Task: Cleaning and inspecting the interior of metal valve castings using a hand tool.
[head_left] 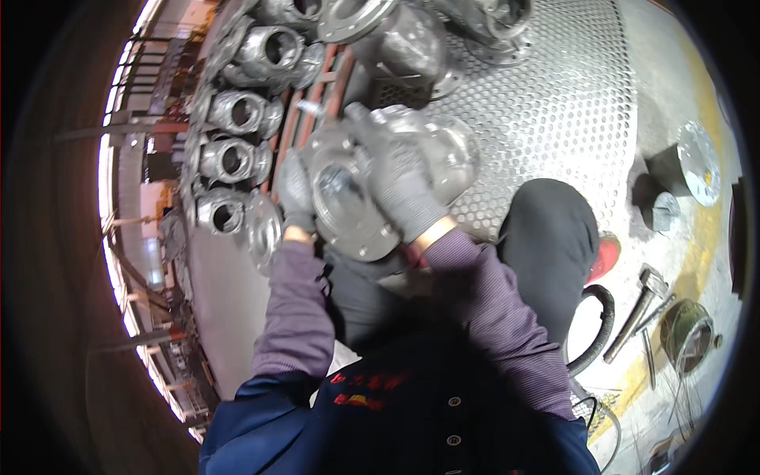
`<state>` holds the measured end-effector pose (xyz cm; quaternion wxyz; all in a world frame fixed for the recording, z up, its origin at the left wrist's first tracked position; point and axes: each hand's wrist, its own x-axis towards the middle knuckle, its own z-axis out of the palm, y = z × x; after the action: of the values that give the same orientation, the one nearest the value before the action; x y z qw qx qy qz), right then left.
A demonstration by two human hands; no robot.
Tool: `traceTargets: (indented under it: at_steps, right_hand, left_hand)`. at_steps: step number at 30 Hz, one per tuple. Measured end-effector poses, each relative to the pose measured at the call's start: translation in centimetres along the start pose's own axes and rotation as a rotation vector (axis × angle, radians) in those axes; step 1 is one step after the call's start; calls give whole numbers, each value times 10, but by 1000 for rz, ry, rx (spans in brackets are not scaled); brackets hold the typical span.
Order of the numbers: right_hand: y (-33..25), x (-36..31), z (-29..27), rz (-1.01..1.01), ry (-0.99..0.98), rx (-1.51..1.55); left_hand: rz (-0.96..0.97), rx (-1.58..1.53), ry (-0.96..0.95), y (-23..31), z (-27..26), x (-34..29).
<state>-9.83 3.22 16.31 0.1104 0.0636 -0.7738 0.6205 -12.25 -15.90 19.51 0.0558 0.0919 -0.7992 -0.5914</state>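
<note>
A grey metal valve body (453, 154) with a round bolt-holed flange (374, 234) is in front of me, its flange tilted toward me and slightly blurred. My right hand (400, 178), in a grey knit glove, grips the casting behind the flange's right side, fingers pointing up and left. At the opposite side, my left hand (294, 190), gloved alike, is closed around the flange's edge; some of its fingers are hidden behind the metal. Just below the left hand is another round flange (264, 229), apart from the held piece.
Several similar castings (237, 158) stand in a row at the left. A larger flanged casting (400, 47) lies beyond my hands, beside reddish bars (294, 131) and a perforated metal plate (546, 103). At right are a hammer (637, 313), a black hose (599, 332) and a green container (687, 336).
</note>
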Motion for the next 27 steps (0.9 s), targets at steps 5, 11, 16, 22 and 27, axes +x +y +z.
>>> traceTargets:
  at_steps: [5, 11, 16, 22, 27]
  right_hand:
    - [-16, -35, 0, -124, 3, -65]
    - [-26, -47, -9, -215, 46, -53]
    - [-28, -56, -2, -83, -108, 9]
    - [-31, -46, 0, -91, -82, 48]
    - [-25, -27, 18, -173, -99, 10]
  left_hand:
    - [163, 195, 100, -11, -15, -21]
    - [647, 949, -234, 26, 7, -62]
    - [718, 1095, -493, 28, -23, -46]
    - [557, 1079, -334, 10, -22, -26]
    - [406, 741, -249, 0, -23, -21]
